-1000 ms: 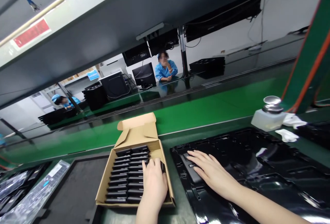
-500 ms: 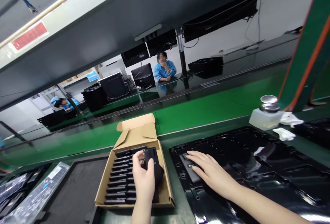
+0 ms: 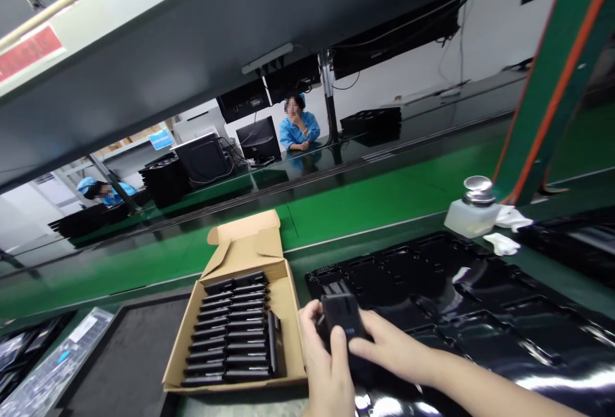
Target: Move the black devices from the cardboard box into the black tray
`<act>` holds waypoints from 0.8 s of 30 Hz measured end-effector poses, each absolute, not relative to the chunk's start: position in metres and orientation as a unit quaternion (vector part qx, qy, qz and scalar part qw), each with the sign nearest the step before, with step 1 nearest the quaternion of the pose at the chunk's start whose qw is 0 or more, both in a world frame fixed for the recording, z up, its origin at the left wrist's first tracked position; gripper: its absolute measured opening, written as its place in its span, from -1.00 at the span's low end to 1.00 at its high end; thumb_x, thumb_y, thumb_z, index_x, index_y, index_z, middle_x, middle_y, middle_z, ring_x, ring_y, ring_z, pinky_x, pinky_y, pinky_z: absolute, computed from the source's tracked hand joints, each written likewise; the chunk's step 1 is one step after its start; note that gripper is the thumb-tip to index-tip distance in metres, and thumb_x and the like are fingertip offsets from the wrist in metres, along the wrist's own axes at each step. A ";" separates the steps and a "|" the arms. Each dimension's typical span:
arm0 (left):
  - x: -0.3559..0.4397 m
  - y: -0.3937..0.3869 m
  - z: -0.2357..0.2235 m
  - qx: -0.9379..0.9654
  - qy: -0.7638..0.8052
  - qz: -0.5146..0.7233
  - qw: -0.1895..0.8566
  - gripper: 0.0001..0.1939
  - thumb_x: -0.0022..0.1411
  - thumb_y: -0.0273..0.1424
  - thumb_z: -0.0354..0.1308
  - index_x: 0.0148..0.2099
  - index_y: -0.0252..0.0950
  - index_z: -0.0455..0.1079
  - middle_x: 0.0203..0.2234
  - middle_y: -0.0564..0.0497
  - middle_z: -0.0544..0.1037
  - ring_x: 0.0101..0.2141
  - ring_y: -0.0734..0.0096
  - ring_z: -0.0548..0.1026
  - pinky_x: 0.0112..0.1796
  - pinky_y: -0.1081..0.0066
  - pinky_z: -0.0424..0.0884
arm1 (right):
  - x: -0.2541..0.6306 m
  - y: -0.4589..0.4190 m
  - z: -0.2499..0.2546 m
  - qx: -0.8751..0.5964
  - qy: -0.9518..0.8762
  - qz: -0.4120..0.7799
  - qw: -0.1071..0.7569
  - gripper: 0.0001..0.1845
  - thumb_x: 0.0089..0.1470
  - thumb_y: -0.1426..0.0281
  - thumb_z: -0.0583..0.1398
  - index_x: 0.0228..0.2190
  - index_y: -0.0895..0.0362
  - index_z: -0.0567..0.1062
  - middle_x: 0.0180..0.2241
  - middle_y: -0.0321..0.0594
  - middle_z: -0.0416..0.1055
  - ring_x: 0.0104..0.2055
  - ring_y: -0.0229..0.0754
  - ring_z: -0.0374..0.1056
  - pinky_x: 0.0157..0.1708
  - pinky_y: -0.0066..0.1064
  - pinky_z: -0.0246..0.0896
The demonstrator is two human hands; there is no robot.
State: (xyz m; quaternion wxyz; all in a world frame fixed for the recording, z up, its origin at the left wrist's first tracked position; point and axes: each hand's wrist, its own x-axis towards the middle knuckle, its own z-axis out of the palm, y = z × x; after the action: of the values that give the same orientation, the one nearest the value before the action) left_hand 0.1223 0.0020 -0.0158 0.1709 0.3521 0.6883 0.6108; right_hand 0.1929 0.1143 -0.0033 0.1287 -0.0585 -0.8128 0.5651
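Both my hands meet on one small black block-shaped part [image 3: 342,316], held just above the near left corner of a glossy black moulded tray [image 3: 461,302]. My left hand [image 3: 327,366] grips it from the left, thumb on top. My right hand [image 3: 391,350] closes on it from the right. To the left lies an open cardboard box [image 3: 240,257] with several identical black parts [image 3: 230,327] packed in rows, and one part stands on edge at the box's right side.
A green conveyor belt [image 3: 384,196] runs behind the tray. A white dispenser bottle with a metal cap [image 3: 471,209] and white wipes [image 3: 502,243] sit at the right. Bagged parts [image 3: 52,356] lie at the far left. Two people in blue sit across the line.
My left hand has lifted a black part out of the box and carried it right over the tray. My right hand has left the tray slot and closed on that part.
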 end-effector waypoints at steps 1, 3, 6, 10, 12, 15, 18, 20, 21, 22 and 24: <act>0.122 0.001 -0.016 0.355 0.691 0.601 0.189 -0.56 0.14 -0.20 -0.20 0.03 -0.24 -0.11 -0.01 -0.06 0.11 0.01 0.48 0.10 0.04 0.37 0.05 | 0.191 0.117 -0.007 -0.067 -0.790 0.592 0.144 -0.31 -0.11 0.00 0.03 -0.10 0.28 0.29 -0.20 0.02 0.28 -0.10 0.00 0.18 -0.07 -0.15 0.04; 0.123 -0.001 -0.014 0.405 0.699 0.565 0.168 -0.51 0.14 -0.27 -0.20 0.09 -0.19 -0.26 0.09 0.01 -0.09 0.09 0.53 -0.07 0.11 0.43 -0.11 | 0.188 0.122 -0.014 -0.090 -0.736 0.651 0.165 -0.31 -0.13 -0.02 0.03 -0.13 0.28 0.32 -0.27 -0.02 0.31 -0.15 -0.02 0.22 -0.09 -0.16 0.06; 0.127 0.000 -0.014 0.493 0.734 0.457 0.103 -0.27 -0.01 -0.44 -0.03 0.11 -0.11 -0.40 0.12 0.10 -0.33 0.13 0.53 -0.24 0.13 0.47 -0.22 | 0.186 0.127 -0.019 -0.144 -0.659 0.720 0.163 -0.30 -0.18 -0.05 0.06 -0.17 0.27 0.34 -0.40 -0.11 0.33 -0.28 -0.08 0.27 -0.16 -0.17 0.12; 0.122 0.008 -0.026 0.491 0.770 0.391 0.113 -0.16 -0.09 -0.51 0.00 0.09 -0.02 -0.47 0.12 0.05 -0.39 0.13 0.45 -0.17 0.11 0.34 -0.03 | 0.189 0.124 -0.009 -0.203 -0.602 0.755 0.162 -0.35 -0.26 -0.01 0.14 -0.23 0.25 0.37 -0.41 -0.14 0.34 -0.25 -0.10 0.26 -0.15 -0.22 0.11; 0.116 0.011 -0.033 0.494 0.766 0.401 0.094 -0.25 -0.01 -0.44 -0.03 0.09 -0.03 -0.46 0.10 -0.01 -0.28 0.12 0.45 -0.10 0.09 0.31 0.05 | 0.189 0.122 -0.004 -0.217 -0.595 0.756 0.163 -0.35 -0.31 0.00 0.17 -0.27 0.25 0.38 -0.32 -0.11 0.34 -0.18 -0.07 0.23 -0.10 -0.24 0.07; 0.114 0.013 -0.036 0.479 0.759 0.434 0.070 -0.33 0.04 -0.38 -0.04 0.08 -0.08 -0.38 0.05 -0.06 -0.13 0.09 0.44 -0.04 0.08 0.28 0.07 | 0.189 0.120 -0.002 -0.224 -0.595 0.757 0.152 -0.34 -0.36 -0.01 0.19 -0.31 0.26 0.39 -0.29 -0.10 0.35 -0.14 -0.04 0.20 -0.07 -0.25 0.02; 0.118 0.014 -0.030 0.455 0.757 0.462 0.075 -0.36 0.02 -0.41 -0.01 0.07 -0.08 -0.30 0.03 -0.04 -0.07 0.07 0.44 0.00 0.07 0.27 0.08 | 0.188 0.120 -0.003 -0.226 -0.585 0.764 0.151 -0.36 -0.36 0.01 0.19 -0.31 0.25 0.39 -0.29 -0.12 0.35 -0.13 -0.04 0.20 -0.08 -0.25 0.02; 0.120 0.014 -0.027 0.446 0.754 0.476 0.073 -0.38 0.02 -0.40 -0.02 0.06 -0.08 -0.27 0.00 -0.03 -0.03 0.03 0.44 0.06 0.04 0.27 0.12 | 0.187 0.120 -0.004 -0.228 -0.574 0.773 0.149 -0.38 -0.36 0.04 0.20 -0.32 0.25 0.39 -0.30 -0.13 0.36 -0.16 -0.06 0.22 -0.09 -0.26 0.02; 0.121 0.014 -0.026 0.443 0.753 0.481 0.073 -0.39 0.01 -0.40 -0.02 0.06 -0.08 -0.25 -0.02 -0.03 -0.01 0.01 0.43 0.09 0.02 0.26 0.15 | 0.187 0.121 -0.004 -0.227 -0.568 0.777 0.148 -0.40 -0.37 0.06 0.21 -0.33 0.25 0.39 -0.31 -0.14 0.36 -0.17 -0.08 0.23 -0.10 -0.28 0.01; 0.121 0.015 -0.026 0.442 0.751 0.485 0.072 -0.38 0.00 -0.40 -0.02 0.06 -0.08 -0.24 -0.02 -0.02 0.00 -0.01 0.42 0.10 0.00 0.25 0.17 | 0.186 0.121 -0.004 -0.225 -0.562 0.782 0.151 -0.42 -0.37 0.08 0.22 -0.33 0.25 0.39 -0.33 -0.15 0.37 -0.19 -0.10 0.23 -0.11 -0.30 0.02; 0.119 0.015 -0.029 0.446 0.750 0.485 0.065 -0.36 -0.02 -0.40 -0.02 0.07 -0.06 -0.23 -0.02 -0.01 0.01 -0.02 0.39 0.10 -0.02 0.22 0.18 | 0.185 0.121 -0.005 -0.225 -0.539 0.796 0.161 -0.48 -0.36 0.14 0.22 -0.36 0.25 0.38 -0.37 -0.19 0.36 -0.25 -0.17 0.25 -0.14 -0.34 0.03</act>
State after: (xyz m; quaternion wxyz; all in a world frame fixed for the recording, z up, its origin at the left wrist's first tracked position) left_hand 0.1194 0.0153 -0.0287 0.0654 0.4455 0.7497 0.4849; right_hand 0.1854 0.1206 -0.0055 0.1611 -0.2249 -0.5387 0.7958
